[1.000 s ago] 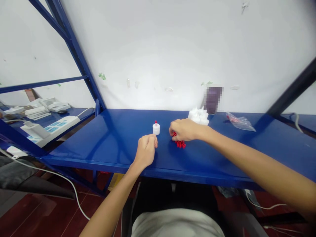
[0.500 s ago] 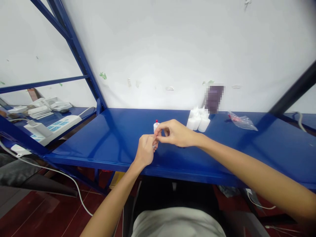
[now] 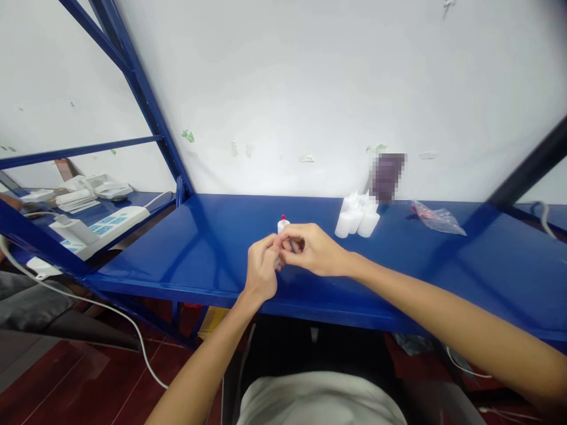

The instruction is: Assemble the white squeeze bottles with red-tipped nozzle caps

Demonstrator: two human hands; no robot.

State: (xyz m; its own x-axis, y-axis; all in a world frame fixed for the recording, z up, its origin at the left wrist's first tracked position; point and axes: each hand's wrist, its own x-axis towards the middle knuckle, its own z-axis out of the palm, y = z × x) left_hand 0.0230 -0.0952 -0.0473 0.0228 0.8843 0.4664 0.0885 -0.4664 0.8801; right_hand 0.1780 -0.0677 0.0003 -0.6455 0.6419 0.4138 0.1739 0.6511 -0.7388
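A person sits at a glossy blue metal shelf (image 3: 212,248) set against a white wall, and both bare forearms reach forward over its front edge. The left hand (image 3: 261,268) and the right hand (image 3: 312,251) meet at the centre of the view, fingertips pressed together. The left hand's fingers are curled narrowly around a small pale object that is mostly hidden; only a sliver shows between the fingertips, too small to identify. The right hand's thumb and forefinger pinch closed at that same spot, and what they pinch cannot be seen.

Just beyond the hands, toward 12 o'clock, a small white bottle with a red tip (image 3: 282,224) stands upright on the shelf, partly hidden behind the fingers and not touched by them. At about 2 o'clock from the hands, a cluster of uncapped small white bottles (image 3: 357,219) stands close together near the wall. Further along toward 3 o'clock lies a crumpled clear plastic bag (image 3: 436,217) with something red inside.

Far off at 9 o'clock, on a neighbouring shelf, a white power strip (image 3: 104,227) rests with its white cable (image 3: 133,345) trailing down to the dark red floor.
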